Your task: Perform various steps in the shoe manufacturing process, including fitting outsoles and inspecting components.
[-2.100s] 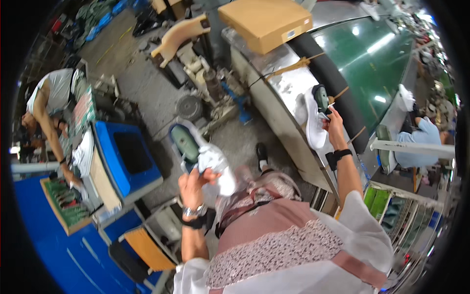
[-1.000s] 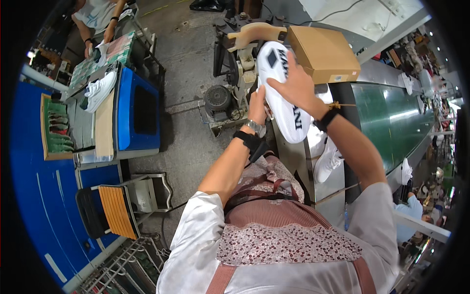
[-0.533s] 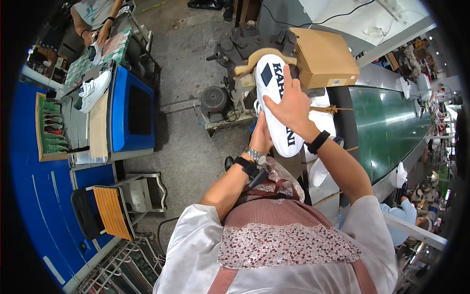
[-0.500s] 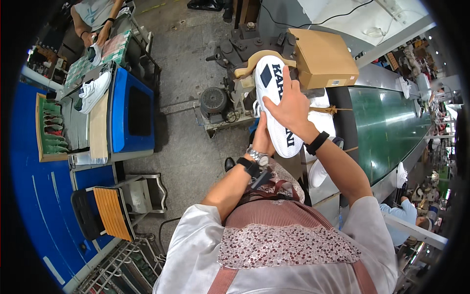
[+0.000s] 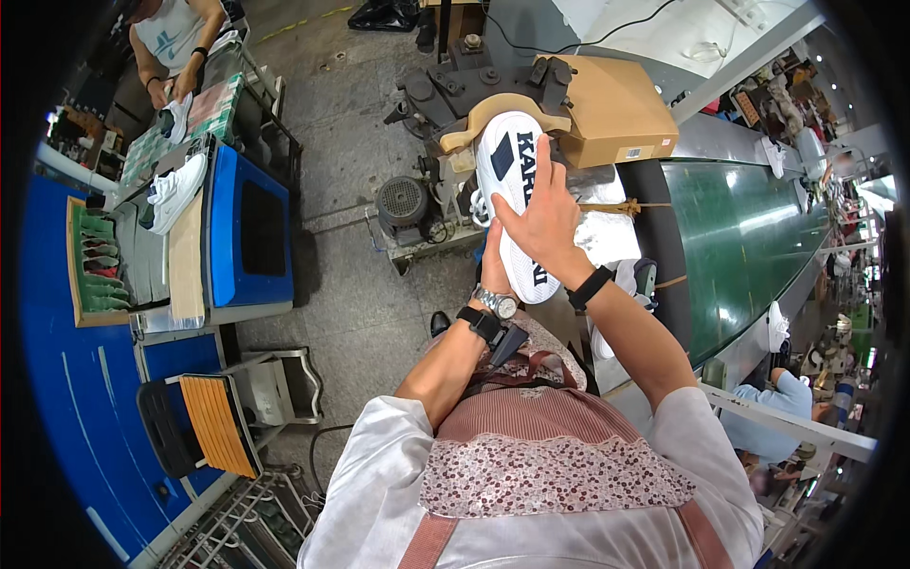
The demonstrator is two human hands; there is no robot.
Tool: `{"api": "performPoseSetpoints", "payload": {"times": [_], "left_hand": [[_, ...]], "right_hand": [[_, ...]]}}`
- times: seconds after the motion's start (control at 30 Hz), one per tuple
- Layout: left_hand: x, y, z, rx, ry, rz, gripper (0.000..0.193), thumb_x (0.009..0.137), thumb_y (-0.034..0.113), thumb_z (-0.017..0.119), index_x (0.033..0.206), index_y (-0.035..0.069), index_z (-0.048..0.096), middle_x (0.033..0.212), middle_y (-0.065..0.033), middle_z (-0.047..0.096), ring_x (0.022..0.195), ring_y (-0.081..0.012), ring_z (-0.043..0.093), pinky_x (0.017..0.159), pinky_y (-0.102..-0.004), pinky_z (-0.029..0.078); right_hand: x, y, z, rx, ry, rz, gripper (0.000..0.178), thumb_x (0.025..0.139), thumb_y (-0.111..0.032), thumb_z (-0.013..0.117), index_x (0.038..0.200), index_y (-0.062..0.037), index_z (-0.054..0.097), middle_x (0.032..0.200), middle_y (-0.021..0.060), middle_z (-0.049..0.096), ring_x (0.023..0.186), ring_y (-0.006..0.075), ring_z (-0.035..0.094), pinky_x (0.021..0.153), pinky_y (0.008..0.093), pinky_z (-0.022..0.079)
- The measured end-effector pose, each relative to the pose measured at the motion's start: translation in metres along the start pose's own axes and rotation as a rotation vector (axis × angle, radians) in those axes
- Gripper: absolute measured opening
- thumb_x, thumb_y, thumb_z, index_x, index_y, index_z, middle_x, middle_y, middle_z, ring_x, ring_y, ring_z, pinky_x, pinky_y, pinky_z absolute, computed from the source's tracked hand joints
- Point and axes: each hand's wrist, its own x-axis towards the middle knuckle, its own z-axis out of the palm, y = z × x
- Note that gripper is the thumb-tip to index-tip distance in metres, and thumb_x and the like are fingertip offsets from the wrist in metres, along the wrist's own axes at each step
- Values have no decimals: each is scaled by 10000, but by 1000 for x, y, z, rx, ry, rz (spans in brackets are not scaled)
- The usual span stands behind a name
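Observation:
A white sneaker (image 5: 504, 152) is turned so that its sole, with dark lettering and a dark diamond, faces up toward me. My left hand (image 5: 495, 266) holds its left side near the lower end; part of the fingers is hidden behind the shoe. Across the sole's right part lies my right hand (image 5: 547, 220), fingers stretched upward and thumb spread to the left. The sneaker's upper end is at a tan curved pad (image 5: 502, 106) on a dark metal machine (image 5: 483, 81). White laces show at the shoe's left edge.
A cardboard box (image 5: 616, 109) stands right of the machine. Beyond another sneaker (image 5: 645, 277) runs a green conveyor belt (image 5: 730, 251). On the left are a blue cabinet (image 5: 261, 223) with a white sneaker (image 5: 175, 194) on top and a slatted chair (image 5: 216, 425). A co-worker handles a shoe at upper left.
The view has shifted slightly, so the machine, box and belt sit a little further left. Both hands keep about the same place on the sneaker.

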Motion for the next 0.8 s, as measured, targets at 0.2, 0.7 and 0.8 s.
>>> {"api": "performPoseSetpoints", "payload": {"times": [0.2, 0.7, 0.8], "left_hand": [[2, -4, -12, 95, 41, 12, 758, 991, 611, 403, 1498, 49, 353, 1434, -154, 518, 1269, -295, 559, 1068, -424, 471], [-156, 122, -34, 1279, 45, -218, 629, 820, 424, 777, 1171, -82, 648, 1042, -111, 708, 933, -156, 653, 793, -297, 525], [-214, 139, -18, 1563, 139, -341, 693, 737, 493, 826, 1115, -70, 681, 994, -127, 724, 903, -182, 672, 794, -306, 524]], "right_hand": [[-7, 2, -4, 64, 112, -13, 1060, 746, -305, 785, 1556, -15, 166, 1185, 250, 506, 974, 447, 600, 743, 493, 529], [-41, 43, 17, 1783, -489, 781, 712, 1005, -579, 426, 1412, 5, 458, 1395, 229, 539, 1217, 335, 592, 1010, 441, 502], [-21, 2, 3, 2284, -476, 791, 698, 950, -519, 489, 1367, 41, 470, 1208, 275, 593, 1108, 390, 622, 977, 442, 539]]}}
